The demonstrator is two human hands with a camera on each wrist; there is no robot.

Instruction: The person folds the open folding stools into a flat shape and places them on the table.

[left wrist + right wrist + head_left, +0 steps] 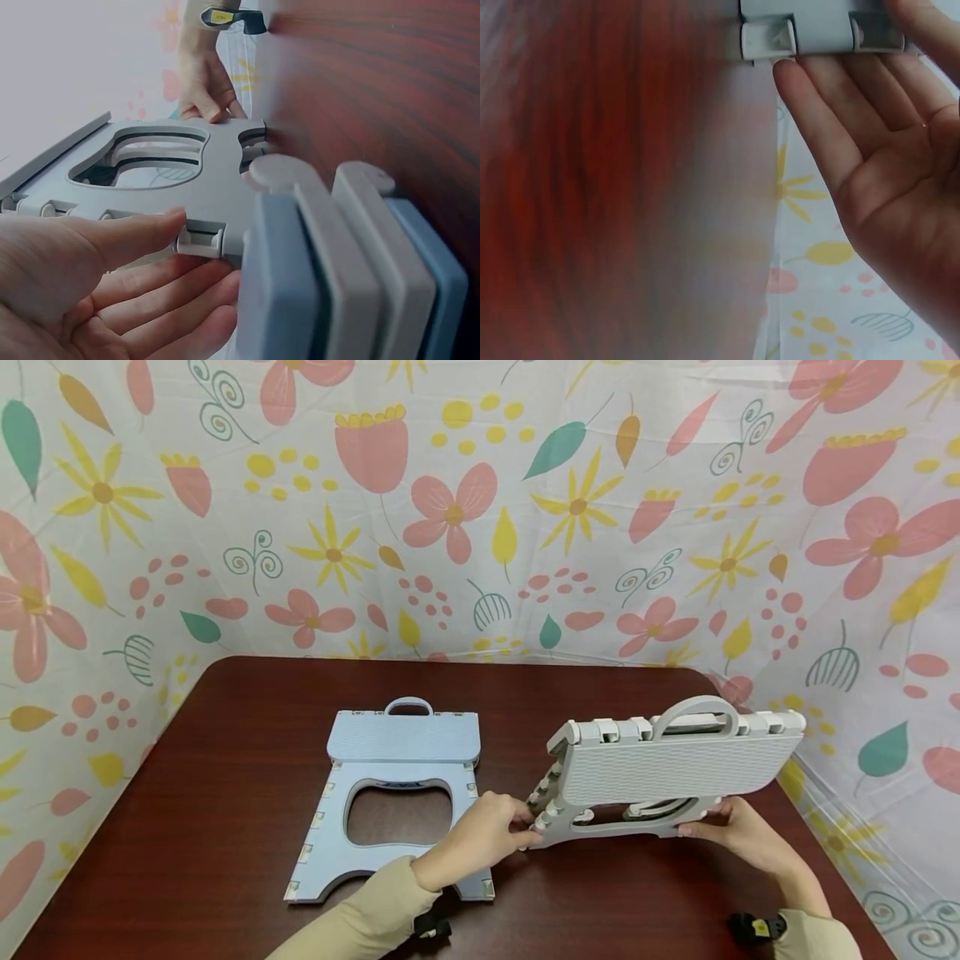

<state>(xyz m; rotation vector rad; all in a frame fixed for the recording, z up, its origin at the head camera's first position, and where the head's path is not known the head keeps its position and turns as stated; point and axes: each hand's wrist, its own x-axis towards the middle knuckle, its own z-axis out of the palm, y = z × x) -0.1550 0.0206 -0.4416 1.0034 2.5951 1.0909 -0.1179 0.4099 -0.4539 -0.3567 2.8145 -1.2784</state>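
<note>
A grey folding step stool (675,768) with a loop handle on top stands tilted, partly folded, at the right of the table. My left hand (483,835) grips its lower left edge. In the left wrist view, the left thumb lies on the near face and the fingers pass behind the hinged side. At the lower right edge, my right hand (738,835) holds the stool between thumb and fingers; the right wrist view shows those fingers (817,112) under a hinged part. A light blue folding step stool (408,739) lies folded flat left of it, partly covered by my left forearm.
Both stools are on a dark reddish-brown table (225,760) with rounded far corners. A flower-patterned curtain (450,593) hangs behind it and along the sides. Black straps (753,929) circle the wrists. The blue stool's edge (277,285) is close beside my left fingers.
</note>
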